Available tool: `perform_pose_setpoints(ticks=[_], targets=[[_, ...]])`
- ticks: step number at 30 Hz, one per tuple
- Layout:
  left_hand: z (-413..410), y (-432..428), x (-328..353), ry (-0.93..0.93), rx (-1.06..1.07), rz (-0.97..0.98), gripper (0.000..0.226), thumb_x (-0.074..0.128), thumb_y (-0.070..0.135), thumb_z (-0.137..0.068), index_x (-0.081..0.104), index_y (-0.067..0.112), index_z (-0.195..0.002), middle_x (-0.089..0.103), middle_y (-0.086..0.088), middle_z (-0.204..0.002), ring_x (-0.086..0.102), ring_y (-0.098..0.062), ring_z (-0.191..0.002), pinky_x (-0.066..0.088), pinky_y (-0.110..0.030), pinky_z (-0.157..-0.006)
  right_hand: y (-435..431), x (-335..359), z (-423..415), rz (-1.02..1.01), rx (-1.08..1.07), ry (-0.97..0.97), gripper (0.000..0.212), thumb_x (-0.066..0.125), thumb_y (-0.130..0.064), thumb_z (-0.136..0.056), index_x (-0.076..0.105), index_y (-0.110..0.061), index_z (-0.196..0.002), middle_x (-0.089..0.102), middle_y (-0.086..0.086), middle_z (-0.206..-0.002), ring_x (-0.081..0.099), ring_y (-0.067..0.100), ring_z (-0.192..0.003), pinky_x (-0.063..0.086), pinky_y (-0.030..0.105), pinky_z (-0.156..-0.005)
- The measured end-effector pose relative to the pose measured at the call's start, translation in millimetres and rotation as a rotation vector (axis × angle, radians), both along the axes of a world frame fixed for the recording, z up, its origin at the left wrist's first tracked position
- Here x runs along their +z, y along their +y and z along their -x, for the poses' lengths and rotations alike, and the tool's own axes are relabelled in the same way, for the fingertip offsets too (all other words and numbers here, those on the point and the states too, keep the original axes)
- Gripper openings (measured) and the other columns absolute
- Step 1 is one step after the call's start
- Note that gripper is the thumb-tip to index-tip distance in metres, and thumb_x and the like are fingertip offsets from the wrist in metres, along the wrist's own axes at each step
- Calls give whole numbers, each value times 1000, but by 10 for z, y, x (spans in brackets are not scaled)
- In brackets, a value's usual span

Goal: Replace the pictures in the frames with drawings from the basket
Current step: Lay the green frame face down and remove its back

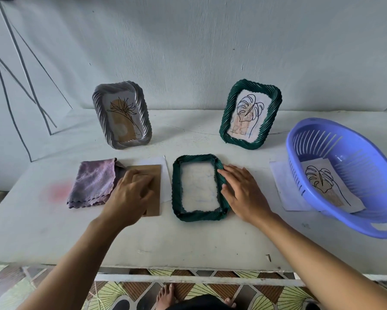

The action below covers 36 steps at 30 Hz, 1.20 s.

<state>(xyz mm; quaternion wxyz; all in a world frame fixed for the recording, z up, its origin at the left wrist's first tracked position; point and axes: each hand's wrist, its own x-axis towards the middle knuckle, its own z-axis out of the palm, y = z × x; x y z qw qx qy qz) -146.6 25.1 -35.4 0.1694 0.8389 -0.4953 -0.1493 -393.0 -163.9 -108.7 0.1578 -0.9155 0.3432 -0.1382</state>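
My left hand [130, 193] curls onto the brown backing board [153, 175], at nine o'clock of the face-down green frame [176, 189]. Right hand [241, 193] lies flat, steadying its three-o'clock rim. Paper's seated, I judge; next, the board goes on. Basket [349, 222] far right holds one drawing [322, 182].

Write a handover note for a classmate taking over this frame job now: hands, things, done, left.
Left hand rests on the brown backing board beside the purple cloth; grip unclear.
Right hand: fingers straight on the right rim of the green frame lying face down, backing off, a pale sheet inside.
The basket, at the right, holds one leaf drawing.
At the back stand a grey frame and a second green frame, each with a drawing.
Done: lying frame opened, sheet in.
Left: refit the backing, stand it up; which frame the leaf drawing is for, I cannot tell.
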Motion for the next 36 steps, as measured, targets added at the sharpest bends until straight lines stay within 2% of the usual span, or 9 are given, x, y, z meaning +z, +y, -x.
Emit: perform_pose_setpoints(ticks=[4,8,12,14,17,20,24,31,36], targets=[[-11,-28,-21,1,14,22,37,49,29,-89,67,10,-115,55,-6,-124,48,-24,-120,39,-35,-100,9,11,-4,-1,-1,3,58,24,-43,-97,46,-22,-146,44,-1,-153,30,12,-146,6,27,-124],[-109,-51,-56,2,35,19,36,58,23,-94,63,20,-130,48,-6,-135,50,-27,-124,41,-39,-105,15,34,-3,-28,-4,1,57,25,-42,-97,45,-23,-147,42,-3,-154,27,9,-146,1,23,-123],[-138,-30,-105,-34,35,-57,47,43,47,-89,59,32,-131,47,0,-137,50,-27,-125,48,-45,-99,10,61,-9,-84,-17,-53,52,35,-38,-97,48,-24,-144,43,-6,-152,28,7,-144,-1,18,-120],[-143,-14,-128,-86,24,-70,58,30,56,-83,59,34,-128,48,2,-136,48,-27,-122,49,-45,-97,12,69,-30,-116,-38,-94,50,39,-36,-94,53,-23,-141,46,-8,-149,32,6,-141,3,19,-121],[-147,9,-159,-133,20,-64,63,25,60,-82,59,36,-129,49,3,-137,46,-27,-120,49,-45,-94,12,91,-109,-172,-97,-179,47,46,-33,-87,61,-20,-130,54,-7,-138,43,12,-132,26,32,-119],[-150,18,-193,-145,13,-23,53,29,56,-86,62,34,-122,52,6,-131,52,-25,-115,51,-43,-87,25,140,-227,-176,-163,-261,42,49,-31,-84,65,-17,-121,62,-1,-123,54,19,-119,40,41,-108],[-184,-6,-250,-138,43,52,28,49,53,-92,64,34,-106,53,8,-121,59,-21,-106,54,-38,-77,51,219,-428,-60,-191,-288,36,47,-35,-87,65,-18,-114,59,-2,-114,55,21,-111,47,44,-97],[-399,-87,-231,-133,65,55,60,45,68,-75,68,34,-119,60,7,-113,58,-20,-107,52,-37,-83,61,420,-1018,-38,-20,-311,26,52,-34,-89,65,-21,-107,66,-6,-100,58,21,-100,48,46,-88],[-497,-117,-193,-93,29,69,53,54,54,-73,68,34,-120,54,13,-102,60,-14,-90,49,-29,-70,45,480,-1494,-45,109,-96,31,56,-40,-96,63,-22,-121,62,-6,-116,48,19,-114,38,45,-98]])
